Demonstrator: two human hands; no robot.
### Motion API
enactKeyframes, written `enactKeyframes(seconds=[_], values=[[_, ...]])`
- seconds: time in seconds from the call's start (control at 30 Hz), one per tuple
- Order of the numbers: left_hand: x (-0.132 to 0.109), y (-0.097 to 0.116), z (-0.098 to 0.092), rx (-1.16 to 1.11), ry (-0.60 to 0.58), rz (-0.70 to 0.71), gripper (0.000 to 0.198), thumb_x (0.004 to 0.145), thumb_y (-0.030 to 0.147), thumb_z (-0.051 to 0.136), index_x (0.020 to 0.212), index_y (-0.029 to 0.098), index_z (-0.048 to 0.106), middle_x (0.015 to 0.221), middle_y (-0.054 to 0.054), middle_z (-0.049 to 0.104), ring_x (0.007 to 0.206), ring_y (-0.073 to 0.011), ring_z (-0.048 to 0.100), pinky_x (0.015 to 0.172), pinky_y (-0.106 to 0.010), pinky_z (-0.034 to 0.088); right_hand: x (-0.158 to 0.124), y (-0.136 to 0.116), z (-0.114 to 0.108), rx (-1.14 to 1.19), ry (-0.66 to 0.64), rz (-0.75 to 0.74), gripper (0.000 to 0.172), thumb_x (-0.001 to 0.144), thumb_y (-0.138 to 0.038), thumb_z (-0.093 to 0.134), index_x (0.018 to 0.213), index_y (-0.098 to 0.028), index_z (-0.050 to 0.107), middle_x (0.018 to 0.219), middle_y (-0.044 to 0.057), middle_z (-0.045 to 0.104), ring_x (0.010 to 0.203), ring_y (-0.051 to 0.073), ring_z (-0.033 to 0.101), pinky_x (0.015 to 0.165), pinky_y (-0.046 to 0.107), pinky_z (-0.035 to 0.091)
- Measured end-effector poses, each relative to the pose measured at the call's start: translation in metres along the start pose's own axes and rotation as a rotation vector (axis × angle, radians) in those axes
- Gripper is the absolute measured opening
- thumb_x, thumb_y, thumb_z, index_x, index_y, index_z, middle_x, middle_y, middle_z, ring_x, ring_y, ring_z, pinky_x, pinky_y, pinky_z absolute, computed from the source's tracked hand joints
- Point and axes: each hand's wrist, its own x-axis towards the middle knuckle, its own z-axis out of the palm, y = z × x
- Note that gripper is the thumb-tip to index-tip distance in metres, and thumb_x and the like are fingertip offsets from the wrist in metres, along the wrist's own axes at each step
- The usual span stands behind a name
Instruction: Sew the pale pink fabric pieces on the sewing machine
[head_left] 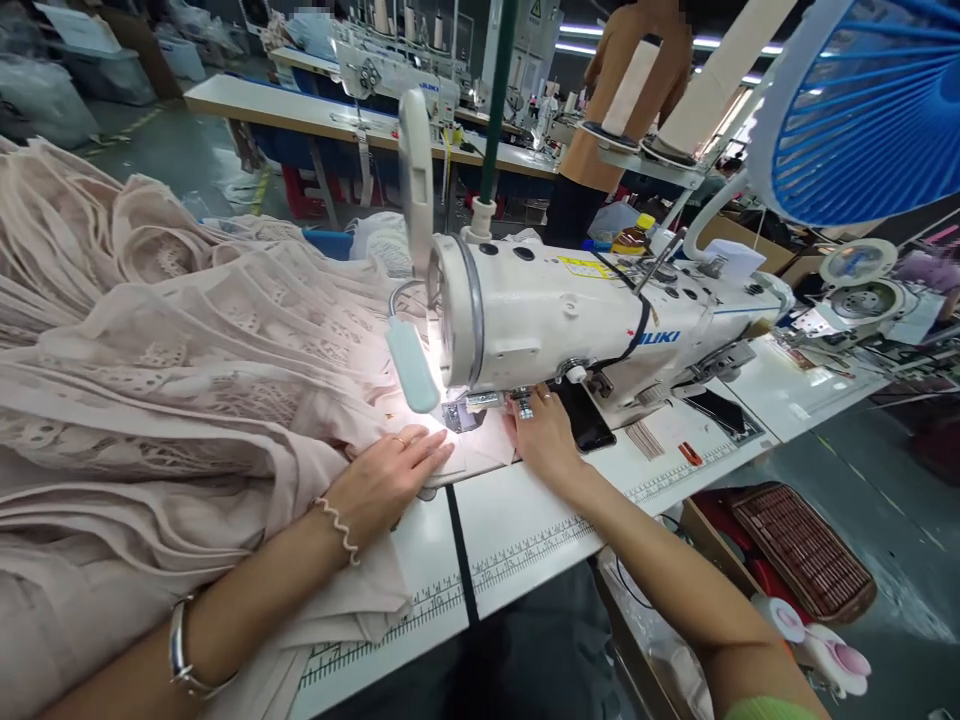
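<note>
Left hand (390, 475) lay flat and open on the pink lace fabric (187, 380) heaped over my surface (525, 530); right hand (544, 435) pressed flat, gripping nothing, beneath the sewing machine (570, 310). Lamp glare hid the needle from me.

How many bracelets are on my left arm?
2: a coiled band at the wrist behind the left hand, a silver bangle nearer the elbow; others could be hidden off-frame.

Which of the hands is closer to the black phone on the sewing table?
Right. The right hand lies just beside the black phone; the left hand rests flat on the pink fabric, farther away.
</note>
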Motion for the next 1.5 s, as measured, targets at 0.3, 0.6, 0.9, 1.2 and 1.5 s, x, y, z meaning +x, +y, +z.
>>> enactKeyframes(seconds=[0.3, 0.6, 0.9, 1.2, 1.5], values=[[0.021, 0.053, -0.008, 0.265, -0.068, 0.031, 0.034, 0.087, 0.001, 0.045, 0.116, -0.002, 0.062, 0.113, -0.026, 0.068, 0.099, -0.0362, 0.068, 0.064, -0.038, 0.055, -0.022, -0.020, -0.018, -0.230, -0.187, -0.350, 0.012, 0.085, -0.008, 0.050, 0.084, -0.018, 0.056, 0.084, 0.008, 0.061, 0.078, 0.022, 0.056, 0.075, 0.034, 0.043], [0.024, 0.052, -0.015, 0.257, -0.110, -0.007, 0.037, 0.088, -0.001, 0.040, 0.117, -0.005, 0.062, 0.116, -0.026, 0.066, 0.109, -0.0337, 0.065, 0.078, -0.041, 0.057, -0.002, -0.021, -0.003, -0.154, -0.186, -0.273, 0.013, 0.092, -0.015, 0.045, 0.085, -0.018, 0.055, 0.079, 0.007, 0.062, 0.071, 0.021, 0.056, 0.066, 0.031, 0.038], [0.012, 0.026, -0.004, -0.089, -0.013, -0.295, 0.044, 0.087, -0.003, 0.034, 0.124, 0.007, 0.056, 0.123, -0.012, 0.067, 0.116, -0.0184, 0.062, 0.096, -0.028, 0.050, 0.006, -0.030, 0.012, 0.389, -0.216, 0.080, 0.018, 0.089, -0.023, 0.044, 0.073, -0.022, 0.051, 0.066, -0.001, 0.058, 0.061, 0.015, 0.052, 0.063, 0.027, 0.039], [0.016, 0.047, -0.004, -0.063, -0.140, -0.156, 0.045, 0.091, 0.002, 0.032, 0.131, 0.004, 0.051, 0.136, -0.019, 0.057, 0.132, -0.0277, 0.048, 0.105, -0.043, 0.045, 0.005, -0.028, 0.012, 0.435, -0.201, 0.119, 0.018, 0.088, -0.026, 0.044, 0.075, -0.022, 0.055, 0.066, -0.002, 0.060, 0.060, 0.014, 0.054, 0.061, 0.025, 0.041], [0.020, 0.042, -0.010, -0.016, -0.152, -0.115, 0.042, 0.090, 0.000, 0.035, 0.128, 0.002, 0.053, 0.133, -0.019, 0.059, 0.128, -0.0294, 0.052, 0.104, -0.043, 0.045, 0.005, -0.029, 0.012, 0.398, -0.193, 0.081, 0.019, 0.089, -0.023, 0.045, 0.074, -0.022, 0.056, 0.060, -0.004, 0.058, 0.055, 0.013, 0.053, 0.058, 0.025, 0.041]])
